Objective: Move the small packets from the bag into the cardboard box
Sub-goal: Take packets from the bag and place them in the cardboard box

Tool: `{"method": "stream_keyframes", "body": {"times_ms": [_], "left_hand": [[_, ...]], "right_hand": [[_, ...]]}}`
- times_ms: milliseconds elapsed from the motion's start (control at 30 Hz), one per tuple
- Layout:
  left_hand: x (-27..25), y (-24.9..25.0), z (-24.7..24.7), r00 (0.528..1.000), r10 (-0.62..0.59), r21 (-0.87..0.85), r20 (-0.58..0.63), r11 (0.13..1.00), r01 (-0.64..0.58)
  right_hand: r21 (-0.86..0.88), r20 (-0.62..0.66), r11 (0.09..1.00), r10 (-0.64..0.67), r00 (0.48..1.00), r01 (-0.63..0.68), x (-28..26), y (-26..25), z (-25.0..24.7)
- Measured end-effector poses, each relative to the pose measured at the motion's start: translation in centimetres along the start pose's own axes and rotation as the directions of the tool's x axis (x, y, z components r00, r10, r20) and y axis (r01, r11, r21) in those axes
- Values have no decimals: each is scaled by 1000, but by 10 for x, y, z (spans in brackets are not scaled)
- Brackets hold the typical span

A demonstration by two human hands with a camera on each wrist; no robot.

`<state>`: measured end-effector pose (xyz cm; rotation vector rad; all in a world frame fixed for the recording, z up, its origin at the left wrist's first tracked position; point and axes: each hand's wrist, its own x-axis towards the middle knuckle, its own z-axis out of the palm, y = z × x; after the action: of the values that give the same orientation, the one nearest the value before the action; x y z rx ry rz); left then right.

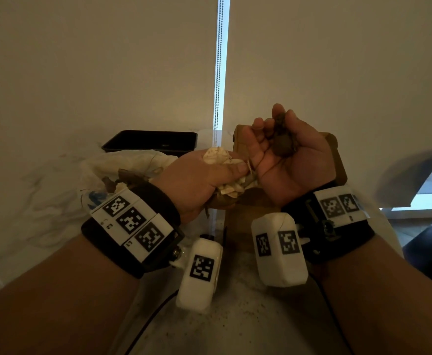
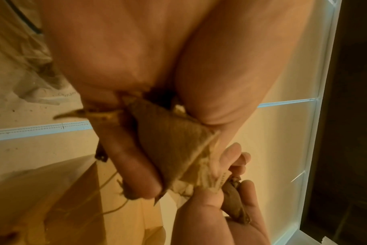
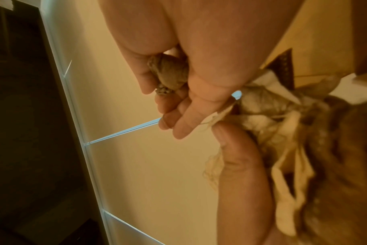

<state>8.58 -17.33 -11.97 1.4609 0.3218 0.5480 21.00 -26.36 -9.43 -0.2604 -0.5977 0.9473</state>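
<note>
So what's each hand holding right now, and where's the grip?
The left hand grips a bunch of pale packets around their middle. The right hand cups a dark brown packet in its palm, fingers curled.

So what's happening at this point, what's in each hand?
A person is holding small packets above the open cardboard box. The left hand grips a bunch of pale, crumpled packets. The right hand, palm up, cups a darker brown packet while its fingertips meet the left hand's bunch. The plastic bag lies on the table to the left, with a black tray behind it.
</note>
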Motion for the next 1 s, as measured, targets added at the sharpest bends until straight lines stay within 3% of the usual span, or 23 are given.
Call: {"method": "stream_keyframes", "body": {"times_ms": [500, 767, 900, 1000], "left_hand": [[-1, -1, 2, 995, 7, 115, -95, 993, 4], [-2, 9, -7, 976, 68, 134, -208, 990, -41], [0, 15, -13, 928, 142, 113, -343, 988, -109], [-1, 23, -16, 872, 262, 169, -412, 963, -210]], "right_hand": [[-96, -18, 995, -9, 1000, 8, 0, 5, -1], [-282, -178, 959, -17, 984, -35, 5, -9, -11], [-335, -171, 935, 60, 983, -115, 3, -12, -8], [-457, -231, 843, 195, 953, -283, 1, -13, -8]]}}
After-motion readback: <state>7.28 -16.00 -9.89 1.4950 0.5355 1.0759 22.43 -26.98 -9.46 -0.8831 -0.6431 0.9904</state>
